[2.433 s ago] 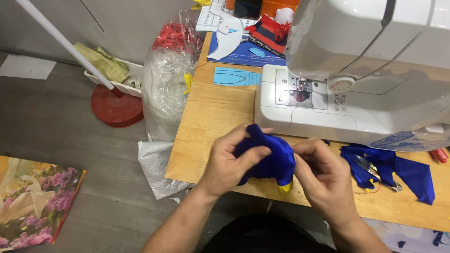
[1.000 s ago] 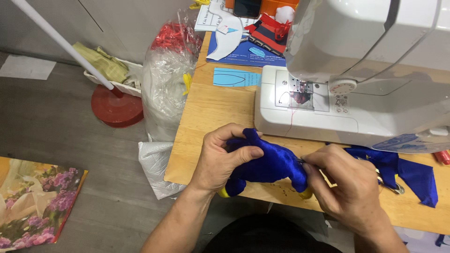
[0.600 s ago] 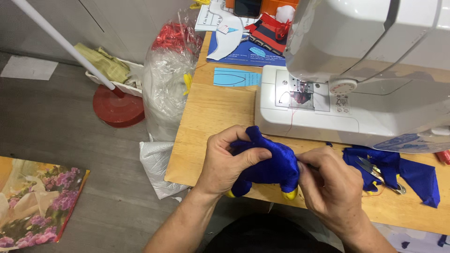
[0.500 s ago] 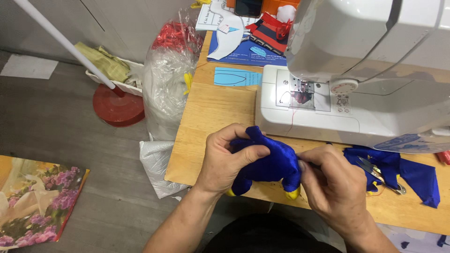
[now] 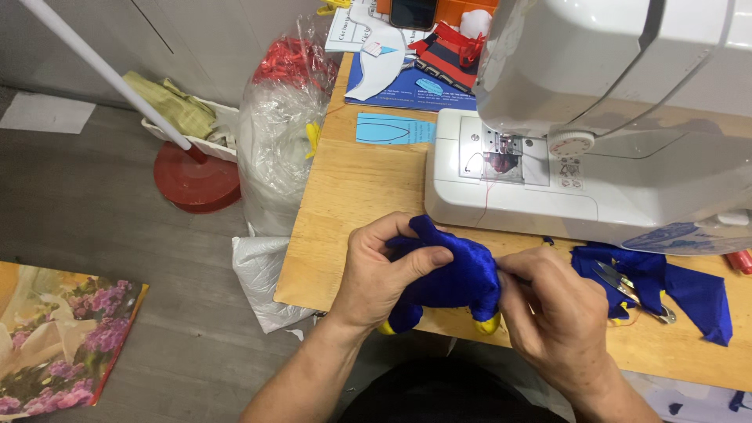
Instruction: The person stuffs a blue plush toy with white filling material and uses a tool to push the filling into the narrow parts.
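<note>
- The left hand [image 5: 384, 270] gripped a shiny blue satin stuffed piece with yellow tips [image 5: 450, 278], thumb pressed on top.
- The right hand [image 5: 552, 313] pinched its right end.
- It sat above the wooden table [image 5: 352, 196] edge, before the white sewing machine [image 5: 595, 141].

left hand [image 5: 381, 270] curled closed, right hand [image 5: 552, 313] pinching

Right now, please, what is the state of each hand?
Left hand: closed on the blue satin stuffed piece with yellow tips.
Right hand: closed, fingers pinching the same piece at its right end.
</note>
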